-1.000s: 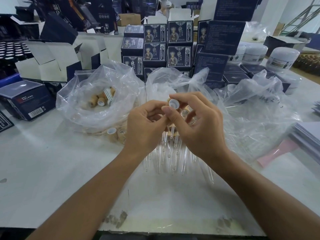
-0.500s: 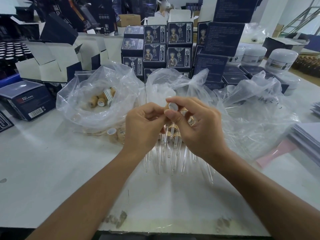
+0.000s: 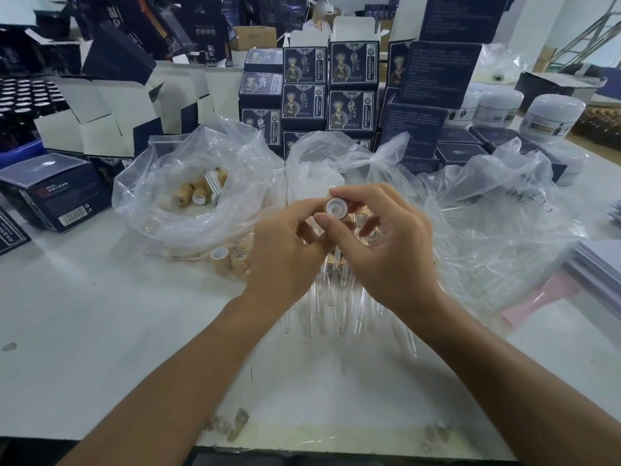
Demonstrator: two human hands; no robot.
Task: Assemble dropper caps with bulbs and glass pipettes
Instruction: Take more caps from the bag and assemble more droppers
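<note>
Both hands meet above the middle of the white desk [image 3: 100, 331], well in from its near edge. The right hand [image 3: 383, 250] pinches a dropper cap [image 3: 336, 208] between thumb and forefinger, its white open underside turned up toward the camera; more gold-coloured caps seem to sit in the curl of its other fingers, though they are half hidden. The left hand [image 3: 285, 253] has its fingers curled in against the cap's side, apparently pinching something small there; what it holds cannot be made out.

Under the hands lies a fan of glass pipettes [image 3: 332, 307], tips pointing at the near edge. Toward the far-left, an open plastic bag [image 3: 188, 183] holds loose tan caps [image 3: 198, 191], and two more caps [image 3: 228, 260] lie just beside it on the desk.

The cap looks light, rigid and smooth, so a grip on its side wall should keep it from spinning. The pipettes are thin and likely brittle and prone to roll; each is best taken near its thick upper end and pushed in straight, not bent.
</note>
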